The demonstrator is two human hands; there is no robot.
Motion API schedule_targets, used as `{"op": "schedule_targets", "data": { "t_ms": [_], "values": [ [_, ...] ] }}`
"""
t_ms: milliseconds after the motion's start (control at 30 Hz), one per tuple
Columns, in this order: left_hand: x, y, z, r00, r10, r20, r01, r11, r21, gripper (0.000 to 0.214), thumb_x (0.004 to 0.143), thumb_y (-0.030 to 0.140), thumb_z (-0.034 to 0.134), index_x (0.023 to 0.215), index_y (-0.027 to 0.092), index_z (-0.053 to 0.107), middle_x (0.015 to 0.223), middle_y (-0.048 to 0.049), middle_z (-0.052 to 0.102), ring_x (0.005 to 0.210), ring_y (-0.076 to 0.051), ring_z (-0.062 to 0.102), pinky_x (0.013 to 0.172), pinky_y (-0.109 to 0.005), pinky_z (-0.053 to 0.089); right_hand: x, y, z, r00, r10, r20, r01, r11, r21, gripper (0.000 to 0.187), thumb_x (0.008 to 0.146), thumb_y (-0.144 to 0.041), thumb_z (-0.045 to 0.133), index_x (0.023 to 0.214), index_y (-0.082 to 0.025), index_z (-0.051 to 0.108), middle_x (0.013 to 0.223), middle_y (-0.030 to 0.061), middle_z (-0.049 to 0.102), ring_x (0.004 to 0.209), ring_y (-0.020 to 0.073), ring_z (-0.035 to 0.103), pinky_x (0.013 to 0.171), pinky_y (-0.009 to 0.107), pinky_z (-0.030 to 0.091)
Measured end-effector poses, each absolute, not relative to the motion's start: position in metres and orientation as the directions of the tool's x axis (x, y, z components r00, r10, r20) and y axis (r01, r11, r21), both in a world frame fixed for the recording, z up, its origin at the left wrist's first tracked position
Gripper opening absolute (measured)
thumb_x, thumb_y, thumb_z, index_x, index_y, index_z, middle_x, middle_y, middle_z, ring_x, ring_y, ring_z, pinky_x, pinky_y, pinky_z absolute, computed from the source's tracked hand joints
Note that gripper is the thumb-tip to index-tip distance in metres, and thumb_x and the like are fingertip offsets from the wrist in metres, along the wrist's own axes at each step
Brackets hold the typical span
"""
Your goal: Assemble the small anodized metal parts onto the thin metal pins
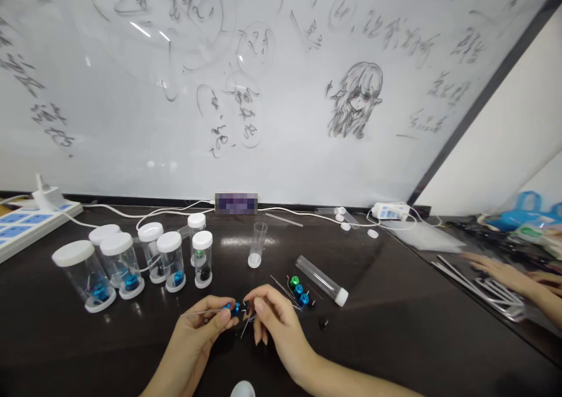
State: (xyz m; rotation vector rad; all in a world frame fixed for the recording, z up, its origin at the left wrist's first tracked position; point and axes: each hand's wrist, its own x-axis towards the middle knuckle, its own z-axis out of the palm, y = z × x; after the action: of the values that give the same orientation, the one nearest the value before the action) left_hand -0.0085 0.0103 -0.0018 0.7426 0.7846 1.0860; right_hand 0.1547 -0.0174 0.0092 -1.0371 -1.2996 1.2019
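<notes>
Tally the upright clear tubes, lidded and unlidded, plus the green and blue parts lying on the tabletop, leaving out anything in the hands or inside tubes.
Upright white-lidded clear tubes: 7
Upright open-topped clear tube: 1
Blue parts on the tabletop: 2
Green part on the tabletop: 1
Total: 11

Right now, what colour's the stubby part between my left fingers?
The stubby part is blue, clearest in the head view.

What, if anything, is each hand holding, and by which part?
Left hand pinches a small blue-and-black part by its blue end. Right hand is at the part's black end; whether it grips cannot be told.
</notes>
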Motion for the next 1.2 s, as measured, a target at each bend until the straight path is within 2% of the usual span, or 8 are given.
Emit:
{"op": "schedule_targets", "data": {
  "t_ms": [267, 467, 667, 967, 1200],
  "values": [
    [-0.007, 0.007, 0.007, 0.231, 0.955, -0.187, -0.443, 0.274, 0.854, 0.023, 0.055, 0.026, 0.083, 0.074, 0.015, 0.074, 0.072, -0.0041, 0.071, 0.069, -0.016, 0.062, 0.070, -0.025, 0.050, 0.155, -0.016, 0.006, -0.079, 0.992, 0.101, -0.068, 0.096, -0.993, 0.037, 0.090, -0.047, 0.048, 0.089, -0.013, 0.060, 0.068, 0.0004, 0.058, 0.045, 0.0058, 0.046, 0.042, 0.018, 0.030],
    [-0.007, 0.009, 0.006, 0.218, 0.954, -0.207, -0.439, 0.285, 0.852, 0.025, 0.052, 0.028, 0.084, 0.072, 0.015, 0.075, 0.073, -0.0039, 0.071, 0.069, -0.016, 0.063, 0.070, -0.024, 0.051, 0.153, -0.015, 0.004, -0.093, 0.993, 0.073, -0.033, 0.070, -0.997, 0.047, 0.091, -0.053, 0.040, 0.082, -0.011, 0.059, 0.064, 0.0040, 0.063, 0.043, 0.0068, 0.046, 0.040, 0.019, 0.029],
    [-0.008, 0.009, 0.002, 0.219, 0.959, -0.182, -0.442, 0.264, 0.857, 0.024, 0.054, 0.027, 0.083, 0.074, 0.015, 0.075, 0.074, -0.0045, 0.070, 0.070, -0.017, 0.063, 0.070, -0.027, 0.052, 0.154, -0.016, 0.007, -0.060, 0.992, 0.112, -0.066, 0.108, -0.992, 0.047, 0.093, -0.053, 0.036, 0.100, -0.013, 0.059, 0.073, 0.0040, 0.063, 0.043, 0.0060, 0.047, 0.039, 0.018, 0.029],
    [-0.010, 0.014, -0.010, 0.228, 0.957, -0.181, -0.435, 0.267, 0.860, 0.025, 0.054, 0.028, 0.084, 0.075, 0.016, 0.076, 0.075, -0.0035, 0.070, 0.072, -0.016, 0.062, 0.070, -0.022, 0.052, 0.154, -0.015, 0.002, -0.063, 0.992, 0.113, -0.080, 0.108, -0.991, 0.050, 0.093, -0.054, 0.034, 0.094, -0.012, 0.060, 0.072, 0.0043, 0.063, 0.043, 0.0059, 0.048, 0.040, 0.018, 0.030],
    [-0.012, 0.014, -0.014, 0.254, 0.955, -0.153, -0.438, 0.255, 0.862, 0.020, 0.060, 0.027, 0.081, 0.077, 0.018, 0.076, 0.078, -0.0022, 0.070, 0.074, -0.016, 0.063, 0.073, -0.023, 0.052, 0.154, -0.016, 0.007, -0.042, 0.993, 0.107, -0.074, 0.104, -0.992, 0.045, 0.093, -0.052, 0.036, 0.095, -0.013, 0.060, 0.071, 0.0029, 0.061, 0.043, 0.0057, 0.046, 0.040, 0.018, 0.029]
  ]
}}
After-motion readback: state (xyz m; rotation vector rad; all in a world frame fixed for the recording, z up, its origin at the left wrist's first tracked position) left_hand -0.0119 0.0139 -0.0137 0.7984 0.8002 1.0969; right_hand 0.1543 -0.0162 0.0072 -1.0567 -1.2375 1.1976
